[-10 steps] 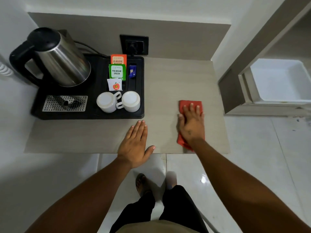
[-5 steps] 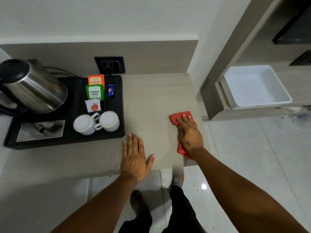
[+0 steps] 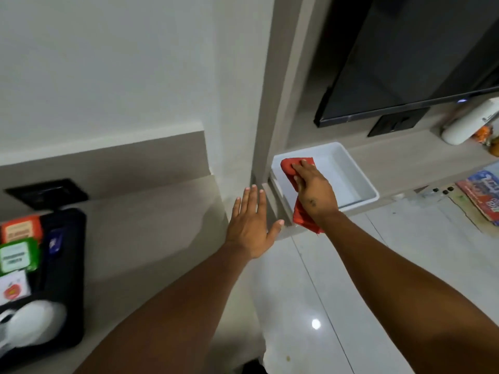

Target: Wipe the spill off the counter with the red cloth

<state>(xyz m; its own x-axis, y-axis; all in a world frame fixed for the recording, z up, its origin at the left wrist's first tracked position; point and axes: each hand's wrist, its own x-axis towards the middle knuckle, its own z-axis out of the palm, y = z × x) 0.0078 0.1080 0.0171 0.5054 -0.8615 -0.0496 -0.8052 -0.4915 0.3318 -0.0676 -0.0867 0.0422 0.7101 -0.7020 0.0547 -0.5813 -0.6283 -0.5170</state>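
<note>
My right hand (image 3: 313, 187) holds the red cloth (image 3: 290, 168), which hangs from under the palm above the near left corner of a white tray (image 3: 359, 179), off the counter. The beige counter (image 3: 151, 228) lies to the left. My left hand (image 3: 251, 225) is open, fingers spread, palm down over the counter's right end. No spill can be made out on the counter surface.
A black tray (image 3: 70, 265) with tea sachets (image 3: 19, 255) and white cups (image 3: 32, 325) sits at the left. A wall socket (image 3: 46, 193) is behind it. A dark TV (image 3: 410, 63) hangs above the side shelf (image 3: 405, 160), which carries a white bottle (image 3: 469, 122). Glossy floor tiles lie below.
My right hand has lifted the red cloth off the counter and carried it right, over the white tray. The view has swung right, and my left hand has shifted to the counter's right end.
</note>
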